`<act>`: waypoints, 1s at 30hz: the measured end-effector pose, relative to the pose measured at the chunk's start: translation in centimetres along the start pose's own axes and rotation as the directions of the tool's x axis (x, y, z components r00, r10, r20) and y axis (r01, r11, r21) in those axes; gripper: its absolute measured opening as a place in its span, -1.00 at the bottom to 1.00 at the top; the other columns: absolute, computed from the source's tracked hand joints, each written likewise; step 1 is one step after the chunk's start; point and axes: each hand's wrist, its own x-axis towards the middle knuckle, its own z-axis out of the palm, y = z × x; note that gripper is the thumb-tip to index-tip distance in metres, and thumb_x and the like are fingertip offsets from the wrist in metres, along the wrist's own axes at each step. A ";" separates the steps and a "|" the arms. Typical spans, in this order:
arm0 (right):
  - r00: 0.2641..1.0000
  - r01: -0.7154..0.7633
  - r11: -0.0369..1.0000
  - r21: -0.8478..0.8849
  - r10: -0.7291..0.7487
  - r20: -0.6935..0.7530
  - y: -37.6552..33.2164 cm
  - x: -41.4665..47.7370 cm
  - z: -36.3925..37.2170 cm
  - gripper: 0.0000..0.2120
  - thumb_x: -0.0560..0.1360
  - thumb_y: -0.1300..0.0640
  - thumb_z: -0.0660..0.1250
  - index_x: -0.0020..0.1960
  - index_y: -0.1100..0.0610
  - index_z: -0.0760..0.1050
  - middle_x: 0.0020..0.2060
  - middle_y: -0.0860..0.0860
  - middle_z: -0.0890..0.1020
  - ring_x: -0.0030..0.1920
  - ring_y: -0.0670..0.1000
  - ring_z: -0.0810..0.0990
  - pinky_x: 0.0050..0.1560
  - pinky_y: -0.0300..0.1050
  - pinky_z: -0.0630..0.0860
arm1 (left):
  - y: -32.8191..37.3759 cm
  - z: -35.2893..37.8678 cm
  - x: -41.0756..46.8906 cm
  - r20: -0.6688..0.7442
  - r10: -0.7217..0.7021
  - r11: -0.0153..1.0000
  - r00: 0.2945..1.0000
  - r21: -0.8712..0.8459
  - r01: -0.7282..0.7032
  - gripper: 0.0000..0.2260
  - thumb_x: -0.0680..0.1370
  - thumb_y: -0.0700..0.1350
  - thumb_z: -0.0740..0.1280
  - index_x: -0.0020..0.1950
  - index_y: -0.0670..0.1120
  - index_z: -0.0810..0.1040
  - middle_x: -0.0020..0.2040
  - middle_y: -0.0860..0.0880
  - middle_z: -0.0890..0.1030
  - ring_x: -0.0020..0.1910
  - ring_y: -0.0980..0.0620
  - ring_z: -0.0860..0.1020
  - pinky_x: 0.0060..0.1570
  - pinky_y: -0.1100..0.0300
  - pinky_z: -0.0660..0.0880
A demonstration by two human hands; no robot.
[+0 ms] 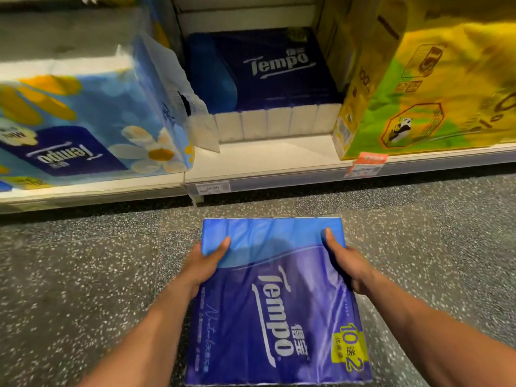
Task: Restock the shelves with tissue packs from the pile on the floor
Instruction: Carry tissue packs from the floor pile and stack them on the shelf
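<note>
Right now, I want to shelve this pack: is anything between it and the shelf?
Nothing on the floor between. The tissue pack faces bare shelf; only a loose wrapper flap leans in from the left.

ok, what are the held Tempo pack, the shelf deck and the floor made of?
Tempo pack: thin glossy plastic film over tissue; wrinkles, glare streaks.
Shelf deck: smooth off-white, matte; likely painted metal, could be laminate.
Floor: dark grey with white flecks, terrazzo-like; stone or vinyl, cannot tell.
</note>
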 end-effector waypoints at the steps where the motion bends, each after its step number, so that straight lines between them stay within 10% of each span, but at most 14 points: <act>1: 1.000 -0.015 0.999 0.033 0.014 0.027 -0.2 -0.1 0.2 -0.01 0.10 -0.58 0.48 0.20 0.18 0.63 -0.01 0.07 0.76 -0.05 0.09 0.76 -0.01 0.04 0.69 | -0.1 0.0 -0.3 0.016 0.001 1.000 1.000 -0.014 -0.001 -0.63 0.39 0.26 0.50 0.04 0.06 0.61 -0.01 -0.02 0.71 -0.07 -0.06 0.70 0.02 -0.17 0.64; 7: 0.994 0.048 0.992 0.118 -0.059 0.091 -2.0 -2.2 -0.1 0.02 0.09 -0.60 0.47 0.33 0.06 0.58 0.06 0.07 0.75 0.04 0.12 0.75 0.20 0.18 0.62 | 1.3 -1.0 -3.3 -0.024 0.090 0.980 0.996 -0.178 -0.093 -0.33 0.16 0.34 0.56 0.20 0.14 0.54 0.09 0.03 0.69 0.01 -0.03 0.69 0.02 -0.11 0.65; 11: 0.948 0.292 0.929 0.228 -0.313 0.063 -6.3 -6.8 -0.7 -0.34 0.37 -0.35 0.42 0.25 0.11 0.61 0.04 0.09 0.75 0.02 0.12 0.75 -0.17 -0.10 0.68 | 4.8 -1.7 -6.3 -0.086 0.267 0.922 0.960 -0.268 -0.281 -0.36 0.20 0.19 0.56 0.24 0.08 0.55 0.06 0.08 0.72 0.02 0.06 0.70 -0.01 0.06 0.64; 15: 0.843 0.533 0.814 0.229 -0.534 -0.063 -10.6 -11.2 -1.6 -0.23 0.22 -0.43 0.50 0.27 0.02 0.59 0.12 -0.07 0.73 0.10 -0.02 0.72 0.05 -0.05 0.65 | 9.8 -1.7 -10.0 -0.187 0.454 0.835 0.871 -0.253 -0.489 -0.50 0.25 0.04 0.55 0.17 0.05 0.57 0.01 0.13 0.73 -0.04 0.17 0.69 -0.19 0.34 0.58; 18: 0.757 0.652 0.722 0.232 -0.639 -0.141 -14.0 -14.0 -2.7 -0.53 0.38 -0.24 0.46 0.20 -0.03 0.59 0.11 -0.10 0.73 -0.06 -0.18 0.70 0.06 -0.05 0.57 | 14.4 -2.3 -12.4 -0.252 0.563 0.760 0.787 -0.216 -0.613 -0.55 0.35 -0.01 0.55 0.21 0.07 0.56 -0.01 0.17 0.71 -0.09 0.26 0.67 -0.21 0.36 0.57; 23: 0.688 0.725 0.678 0.117 -0.714 -0.129 -19.8 -18.2 -4.8 -0.57 0.36 -0.40 0.41 0.10 -0.19 0.53 -0.14 -0.24 0.70 -0.11 0.04 0.59 -0.11 0.09 0.43 | 20.0 -3.1 -15.0 -0.275 0.718 0.595 0.640 -0.235 -0.768 -0.54 0.32 0.00 0.49 0.21 0.02 0.55 0.02 0.18 0.72 -0.01 0.23 0.67 -0.11 0.34 0.57; 30: 0.594 0.799 0.549 0.248 -0.784 -0.180 -24.9 -19.2 -4.2 -0.53 0.32 -0.38 0.30 0.13 -0.17 0.55 -0.04 -0.29 0.70 -0.09 -0.19 0.65 0.01 0.12 0.49 | 22.8 -4.4 -13.6 -0.365 0.768 0.483 0.525 -0.208 -0.851 -0.47 0.25 0.05 0.60 0.18 0.07 0.54 0.10 0.15 0.69 0.10 0.17 0.64 0.02 0.31 0.55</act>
